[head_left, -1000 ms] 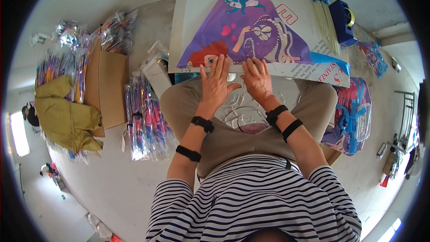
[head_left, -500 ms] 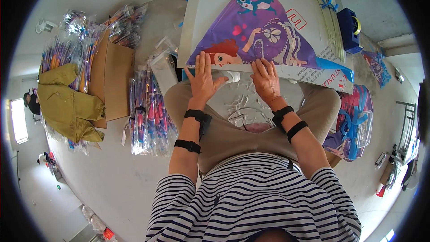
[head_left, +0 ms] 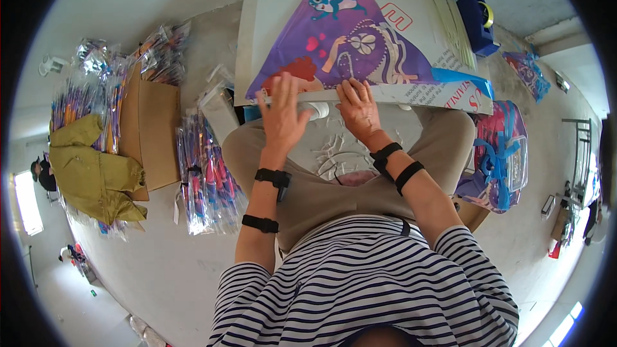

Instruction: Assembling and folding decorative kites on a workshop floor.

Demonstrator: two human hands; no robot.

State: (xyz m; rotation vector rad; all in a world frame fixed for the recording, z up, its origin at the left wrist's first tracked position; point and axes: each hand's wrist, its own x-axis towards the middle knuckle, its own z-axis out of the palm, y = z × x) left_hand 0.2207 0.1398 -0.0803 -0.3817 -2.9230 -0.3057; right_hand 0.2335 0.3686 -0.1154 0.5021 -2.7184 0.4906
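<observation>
Both forearms, banded in black, reach forward past the knees. The left hand (head_left: pixel 283 115) is flat and open, fingers stretched and thumb held wide, above the near left corner of the purple triangular sheet (head_left: pixel 366 67); it's blurred, and I can't tell if it touches. The right hand (head_left: pixel 357 109) bends its fingers over the near edge, its thumb hidden, so I can't say whether it's pinching anything. The sheet lies on a white board (head_left: pixel 267 19), the left fingers covering part of its printed red-haired figure. Beyond the right knee sits a bundle (head_left: pixel 498 167) tied with blue ribbon; to the left, plastic-wrapped packs (head_left: pixel 202 180) and a cardboard box (head_left: pixel 160 128) with an olive jacket (head_left: pixel 96 167) beside it. A blue tape dispenser (head_left: pixel 474 26) stands past the board's far right side, whose top is cut off.
</observation>
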